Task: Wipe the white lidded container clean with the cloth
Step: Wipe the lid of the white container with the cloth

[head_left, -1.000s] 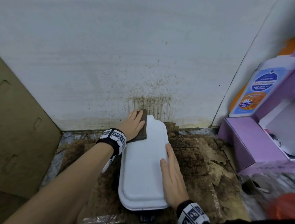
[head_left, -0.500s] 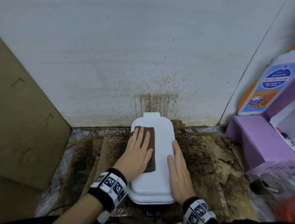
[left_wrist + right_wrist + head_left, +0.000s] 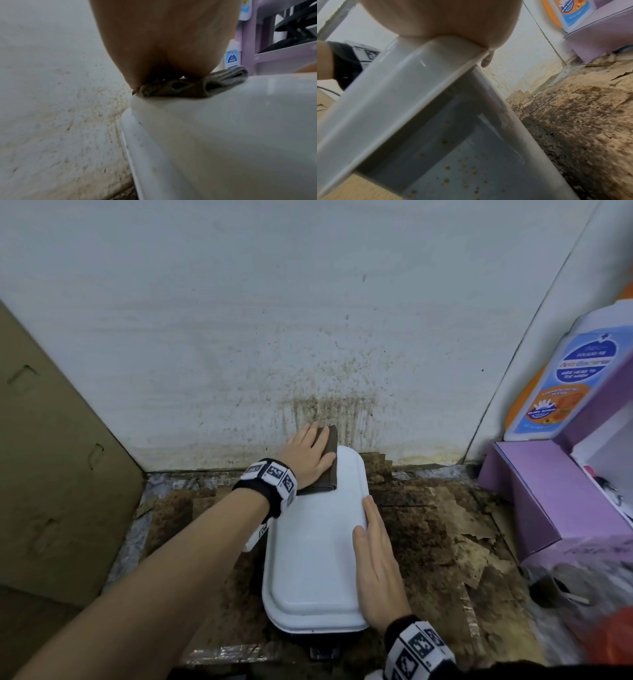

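The white lidded container (image 3: 315, 542) lies lengthwise on a stained floor, its far end near the wall. My left hand (image 3: 310, 453) lies flat with straight fingers on a folded brown cloth (image 3: 329, 463), pressing it onto the lid's far left corner. The left wrist view shows that cloth (image 3: 188, 86) squeezed between my palm and the lid's edge (image 3: 205, 121). My right hand (image 3: 376, 559) rests flat along the lid's right side, fingers straight. Seen from the right wrist, the palm (image 3: 445, 20) sits on the lid's rim (image 3: 402, 88), above a clear, speckled body.
A dirty white wall (image 3: 308, 337) stands just behind the container. Brown cardboard (image 3: 51, 457) leans at the left. At the right are a purple box (image 3: 548, 498) and a bottle with a blue and orange label (image 3: 565, 381). Torn, stained cardboard (image 3: 445, 525) covers the floor.
My left hand slid the cloth from the middle of the lid to its far left corner by the wall. The right hand stayed on the lid's right side.
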`<state>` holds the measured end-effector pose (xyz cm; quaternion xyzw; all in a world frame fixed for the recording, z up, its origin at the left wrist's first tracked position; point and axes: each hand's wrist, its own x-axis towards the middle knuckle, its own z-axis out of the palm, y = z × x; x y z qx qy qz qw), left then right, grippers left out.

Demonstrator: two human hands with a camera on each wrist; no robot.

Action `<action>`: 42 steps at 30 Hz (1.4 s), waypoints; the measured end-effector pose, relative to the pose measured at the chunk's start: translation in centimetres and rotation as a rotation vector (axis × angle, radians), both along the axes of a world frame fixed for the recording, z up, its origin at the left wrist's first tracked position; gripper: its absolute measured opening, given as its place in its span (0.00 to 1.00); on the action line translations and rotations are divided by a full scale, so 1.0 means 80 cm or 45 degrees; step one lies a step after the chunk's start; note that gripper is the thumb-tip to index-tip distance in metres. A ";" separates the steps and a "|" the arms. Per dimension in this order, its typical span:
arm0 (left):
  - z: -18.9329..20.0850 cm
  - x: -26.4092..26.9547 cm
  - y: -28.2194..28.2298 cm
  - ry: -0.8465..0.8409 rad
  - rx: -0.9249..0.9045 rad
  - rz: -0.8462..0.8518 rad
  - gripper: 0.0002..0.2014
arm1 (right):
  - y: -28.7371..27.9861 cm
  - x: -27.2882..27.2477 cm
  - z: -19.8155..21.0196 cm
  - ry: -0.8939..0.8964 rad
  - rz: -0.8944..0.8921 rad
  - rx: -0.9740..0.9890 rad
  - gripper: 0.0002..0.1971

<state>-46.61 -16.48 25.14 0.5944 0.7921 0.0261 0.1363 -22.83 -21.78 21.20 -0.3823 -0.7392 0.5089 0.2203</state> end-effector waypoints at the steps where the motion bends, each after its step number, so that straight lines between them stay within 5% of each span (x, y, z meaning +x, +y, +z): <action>1: -0.001 -0.002 0.007 0.001 0.001 0.002 0.31 | 0.000 0.000 0.000 0.006 -0.004 -0.001 0.35; 12: -0.011 0.037 -0.048 0.105 0.089 -0.047 0.31 | -0.003 0.001 0.001 0.013 -0.010 -0.024 0.34; 17: -0.015 0.076 -0.115 0.072 0.089 -0.062 0.43 | -0.004 0.000 0.001 0.022 -0.013 -0.013 0.36; 23: -0.022 0.110 -0.181 0.113 0.178 -0.007 0.36 | -0.006 0.002 0.000 0.024 -0.002 -0.012 0.36; 42: -0.017 0.006 -0.095 -0.494 0.119 0.179 0.35 | -0.003 0.001 0.002 0.031 -0.016 -0.031 0.34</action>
